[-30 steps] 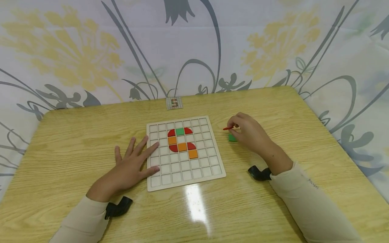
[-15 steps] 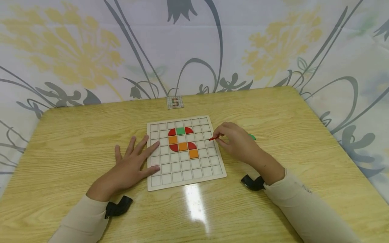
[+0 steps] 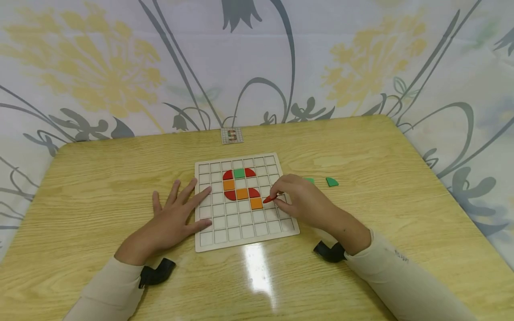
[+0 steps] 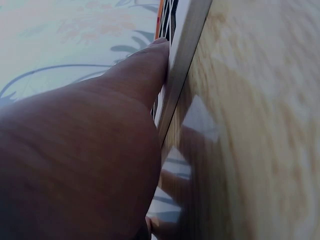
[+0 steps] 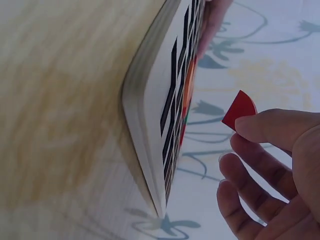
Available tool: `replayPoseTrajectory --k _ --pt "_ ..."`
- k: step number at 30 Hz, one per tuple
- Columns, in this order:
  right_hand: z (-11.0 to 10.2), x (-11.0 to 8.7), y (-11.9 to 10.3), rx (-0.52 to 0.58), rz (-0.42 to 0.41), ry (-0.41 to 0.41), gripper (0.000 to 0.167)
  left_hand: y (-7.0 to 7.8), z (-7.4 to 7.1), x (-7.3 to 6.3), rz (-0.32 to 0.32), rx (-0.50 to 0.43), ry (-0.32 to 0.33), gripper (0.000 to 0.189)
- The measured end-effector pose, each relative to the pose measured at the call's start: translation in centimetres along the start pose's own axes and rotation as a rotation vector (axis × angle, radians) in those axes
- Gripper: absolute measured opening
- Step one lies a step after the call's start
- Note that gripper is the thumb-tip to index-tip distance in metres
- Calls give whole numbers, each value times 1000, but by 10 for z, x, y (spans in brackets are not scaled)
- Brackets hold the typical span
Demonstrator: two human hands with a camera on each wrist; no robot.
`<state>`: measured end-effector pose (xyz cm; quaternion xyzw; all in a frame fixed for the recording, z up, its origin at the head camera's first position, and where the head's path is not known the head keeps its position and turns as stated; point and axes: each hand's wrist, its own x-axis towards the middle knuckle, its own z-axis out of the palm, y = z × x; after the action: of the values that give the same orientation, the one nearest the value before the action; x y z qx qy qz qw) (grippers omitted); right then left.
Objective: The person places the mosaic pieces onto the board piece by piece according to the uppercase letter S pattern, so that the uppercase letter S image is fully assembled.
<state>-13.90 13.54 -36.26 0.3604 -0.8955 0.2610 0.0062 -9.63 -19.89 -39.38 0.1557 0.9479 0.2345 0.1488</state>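
Between thumb and forefinger my right hand (image 3: pixel 303 200) pinches a red quarter-round tile (image 5: pixel 240 111), held over the right part of the grid board (image 3: pixel 245 232), close to an orange tile (image 3: pixel 256 203). My left hand (image 3: pixel 170 223) lies spread at the board's left edge, with thumb and forefinger resting on it. Set in the board's cells are a green square (image 3: pixel 239 173), red quarter-rounds, and orange squares, forming a curved shape. In the left wrist view, the thumb (image 4: pixel 145 65) touches the board's edge.
On the table (image 3: pixel 381 178) right of the board lie a green quarter-round tile (image 3: pixel 332 182) and another green tile (image 3: pixel 309 180), partly hidden by my right hand. A small pattern card (image 3: pixel 232 135) lies at the back, before a flowered cloth (image 3: pixel 257 58).
My right hand has carried the red tile leftward and toward me, from beside the board to above it. The green tiles at right have come into view. My left hand stays put.
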Motion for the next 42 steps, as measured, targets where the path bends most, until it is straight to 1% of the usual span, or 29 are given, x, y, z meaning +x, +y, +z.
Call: replayPoseTrajectory --k 5,11,14,23,28,33,42 --pt "3 0 -7 39 -29 -21 12 0 -1 -1 -1 2 4 77" --pt "8 -2 -10 14 -83 -84 12 1 -2 -1 3 -5 0 77" --pt "11 -3 -10 4 -104 -98 12 2 -2 -1 3 -4 -2 77" --pt "14 -2 -11 21 -53 -172 10 2 -2 0 2 1 -1 77" --pt "15 -1 -11 -9 -46 -186 9 0 -1 1 4 8 1 78" --pt "14 -2 -10 -56 -93 -181 9 -1 -1 1 4 9 -2 77" --pt "11 -2 -7 -95 -129 -190 13 -1 -1 2 3 9 -8 77"
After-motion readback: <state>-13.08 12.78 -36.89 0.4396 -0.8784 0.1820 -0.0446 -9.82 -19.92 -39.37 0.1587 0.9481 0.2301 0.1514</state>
